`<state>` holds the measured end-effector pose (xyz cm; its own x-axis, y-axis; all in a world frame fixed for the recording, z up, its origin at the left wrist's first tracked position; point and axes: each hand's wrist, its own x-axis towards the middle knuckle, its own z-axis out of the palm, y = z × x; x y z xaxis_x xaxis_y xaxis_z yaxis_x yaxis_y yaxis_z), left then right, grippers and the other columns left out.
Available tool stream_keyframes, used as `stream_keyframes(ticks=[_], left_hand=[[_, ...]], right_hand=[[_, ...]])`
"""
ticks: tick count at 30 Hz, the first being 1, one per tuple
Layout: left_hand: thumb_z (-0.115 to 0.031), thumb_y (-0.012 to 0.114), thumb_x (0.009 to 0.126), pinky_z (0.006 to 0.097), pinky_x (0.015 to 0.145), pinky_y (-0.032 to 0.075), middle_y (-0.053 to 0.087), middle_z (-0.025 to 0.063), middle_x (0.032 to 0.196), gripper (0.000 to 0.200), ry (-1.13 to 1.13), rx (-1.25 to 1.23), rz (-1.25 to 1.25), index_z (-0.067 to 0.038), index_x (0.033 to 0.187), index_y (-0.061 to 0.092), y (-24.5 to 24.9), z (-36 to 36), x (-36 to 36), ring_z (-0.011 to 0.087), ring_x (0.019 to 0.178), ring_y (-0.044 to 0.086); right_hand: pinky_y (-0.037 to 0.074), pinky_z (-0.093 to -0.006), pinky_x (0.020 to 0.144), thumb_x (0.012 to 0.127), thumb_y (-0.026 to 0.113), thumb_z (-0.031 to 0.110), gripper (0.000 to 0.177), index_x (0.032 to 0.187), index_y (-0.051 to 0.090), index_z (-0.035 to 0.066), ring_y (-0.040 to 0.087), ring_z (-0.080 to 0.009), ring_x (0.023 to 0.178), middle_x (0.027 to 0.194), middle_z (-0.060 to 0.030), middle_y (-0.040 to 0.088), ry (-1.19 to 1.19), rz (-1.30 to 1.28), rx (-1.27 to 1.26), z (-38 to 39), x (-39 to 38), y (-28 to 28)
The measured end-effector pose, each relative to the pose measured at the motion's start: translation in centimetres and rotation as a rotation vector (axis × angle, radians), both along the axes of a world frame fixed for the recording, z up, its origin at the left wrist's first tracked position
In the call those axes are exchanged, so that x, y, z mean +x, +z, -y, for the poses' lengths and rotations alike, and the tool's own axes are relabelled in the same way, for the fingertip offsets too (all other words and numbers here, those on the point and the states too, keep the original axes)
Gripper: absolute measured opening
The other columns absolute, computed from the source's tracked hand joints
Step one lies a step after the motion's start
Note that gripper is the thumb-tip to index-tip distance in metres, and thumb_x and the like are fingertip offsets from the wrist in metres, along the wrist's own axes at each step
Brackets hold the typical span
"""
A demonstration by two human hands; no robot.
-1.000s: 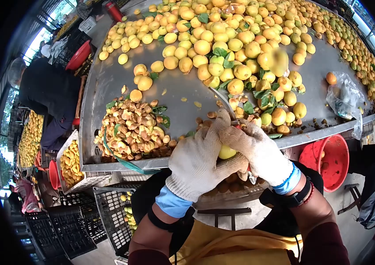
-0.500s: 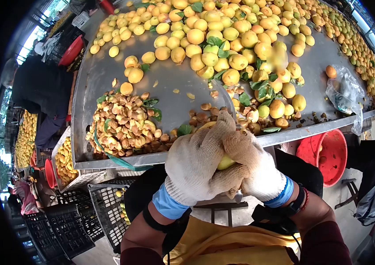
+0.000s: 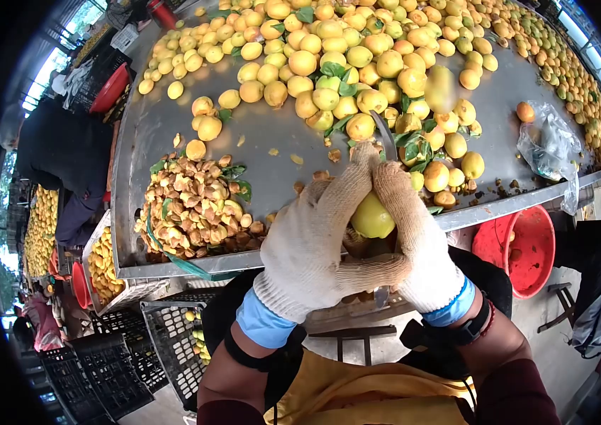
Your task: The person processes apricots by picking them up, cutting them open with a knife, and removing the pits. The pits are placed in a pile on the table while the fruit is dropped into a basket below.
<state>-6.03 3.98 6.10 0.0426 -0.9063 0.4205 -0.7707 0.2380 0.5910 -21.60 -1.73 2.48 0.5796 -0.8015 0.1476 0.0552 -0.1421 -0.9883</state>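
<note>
Both hands wear whitish knitted gloves over blue cuffs, close together at the table's front edge. A yellow-green fruit [image 3: 373, 217] sits between them. My left hand [image 3: 307, 248] has its fingers wrapped round the fruit's left side. My right hand [image 3: 414, 237] closes on its right side. A curved blade [image 3: 383, 133] rises above the fingertips; its handle is hidden, so which hand bears it is unclear. Left of the hands lies a heap of small brown-and-yellow cut pieces [image 3: 191, 205]. Beyond the hands, many yellow fruits [image 3: 329, 64] with green leaves cover the metal table [image 3: 272, 134].
A clear plastic bag [image 3: 550, 145] lies at the table's right. Below that side stands a red basin [image 3: 527, 251]. Black crates [image 3: 105, 372] and a crate of fruit [image 3: 104, 265] are at the left, where another person [image 3: 66, 152] bends over.
The hands have opened up around the fruit, which now shows much more between them. A curved blade now stands out above the fingertips. The view has shifted slightly.
</note>
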Motion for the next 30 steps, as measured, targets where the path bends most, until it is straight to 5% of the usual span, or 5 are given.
stream_keyframes(ticks=[2,11,15,23,30], left_hand=[[-0.066,0.076,0.08,0.0437,0.084,0.059,0.07,0.0181,0.106,0.092,-0.008,0.017,0.093,-0.007,0.147,0.053,-0.4,-0.1,-0.3,0.0399,0.093,0.071],[-0.059,0.085,0.07,0.0424,0.073,0.058,0.074,0.0144,0.104,0.082,-0.098,0.121,0.18,-0.005,0.128,0.067,-1.2,-1.2,1.3,0.0372,0.086,0.072],[-0.056,0.087,0.068,0.0429,0.073,0.057,0.074,0.015,0.101,0.079,-0.085,0.086,0.209,-0.002,0.123,0.069,-0.6,-1.6,1.3,0.0379,0.083,0.072],[-0.057,0.082,0.074,0.0436,0.069,0.057,0.073,0.0166,0.096,0.07,0.002,0.076,-0.019,-0.005,0.118,0.07,-1.1,-0.9,0.2,0.0372,0.08,0.072],[-0.044,0.072,0.091,0.0371,0.067,0.057,0.074,0.0148,0.098,0.047,0.182,0.124,-0.433,-0.004,0.116,0.069,-0.5,-0.4,-1.0,0.0301,0.078,0.073]], right_hand=[[0.051,-0.0379,0.104,0.111,0.051,0.023,0.052,0.157,0.038,0.003,0.062,-0.0203,0.119,0.142,-0.0148,0.055,0.069,-0.129,-0.035,0.6,-1.1,1.2],[0.059,-0.0381,0.087,0.095,0.073,0.036,0.057,0.137,0.055,0.002,0.068,-0.027,0.107,0.118,-0.014,0.067,0.368,-0.115,1.081,1.3,-1.4,4.8],[0.058,-0.0263,0.068,0.102,0.067,0.04,0.05,0.133,0.056,0.003,0.07,-0.0136,0.088,0.11,-0.0081,0.067,0.21,0.304,1.062,-1.4,-0.1,2.5],[0.056,-0.0278,0.089,0.105,0.064,0.033,0.048,0.141,0.052,0.003,0.066,-0.0152,0.107,0.121,-0.0068,0.065,0.19,0.328,1.083,-1.5,-0.4,0.9],[0.053,-0.0284,0.097,0.103,0.062,0.016,0.048,0.147,0.05,0.001,0.064,-0.0204,0.114,0.137,-0.011,0.06,-0.051,0.028,0.239,-3.1,0.9,-3.4]])
